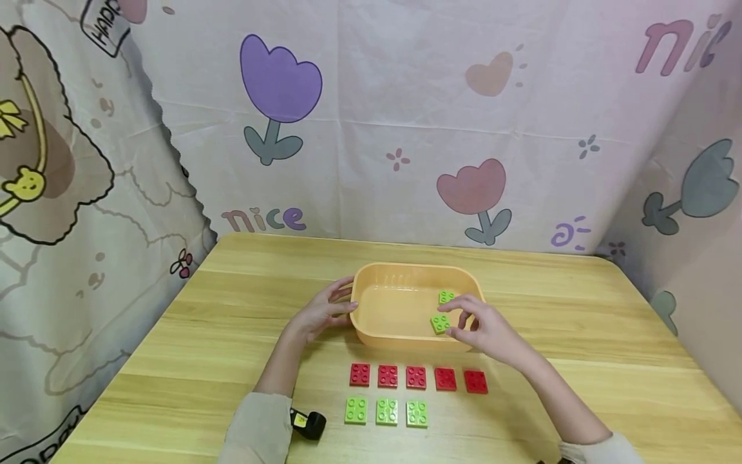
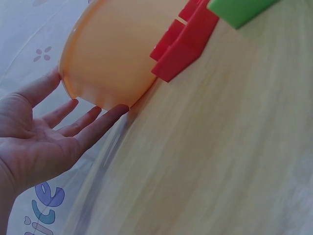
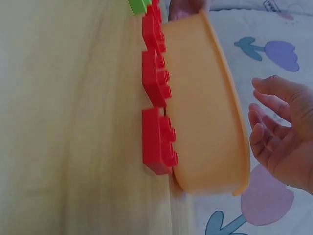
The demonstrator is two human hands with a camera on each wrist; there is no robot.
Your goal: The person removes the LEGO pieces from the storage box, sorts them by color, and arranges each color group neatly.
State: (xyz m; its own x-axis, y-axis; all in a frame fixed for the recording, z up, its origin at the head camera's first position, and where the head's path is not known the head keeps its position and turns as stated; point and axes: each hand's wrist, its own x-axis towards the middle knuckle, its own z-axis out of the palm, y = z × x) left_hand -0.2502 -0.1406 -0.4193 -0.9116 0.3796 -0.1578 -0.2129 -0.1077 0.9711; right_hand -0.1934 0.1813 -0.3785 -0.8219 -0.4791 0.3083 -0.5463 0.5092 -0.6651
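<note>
A yellow-orange plastic bin (image 1: 388,312) stands on the table, with two green toy bricks in its right part, a rear green brick (image 1: 446,296) and a front green brick (image 1: 439,324). My left hand (image 1: 321,314) touches the bin's left end; in the left wrist view its extended fingers (image 2: 95,128) meet the outer wall. Over the bin's right side hovers my right hand (image 1: 489,330), beside the green bricks in the head view. From the right wrist view, its loosely bent fingers (image 3: 274,90) are above the rim and hold nothing visible.
In front of the bin, several red toy bricks (image 1: 415,377) form a row. Closer to me, three green toy bricks (image 1: 386,412) are lined up. A small black object (image 1: 313,425) is beside my left sleeve. Patterned cloth (image 1: 371,77) hangs behind the wooden table (image 1: 232,322).
</note>
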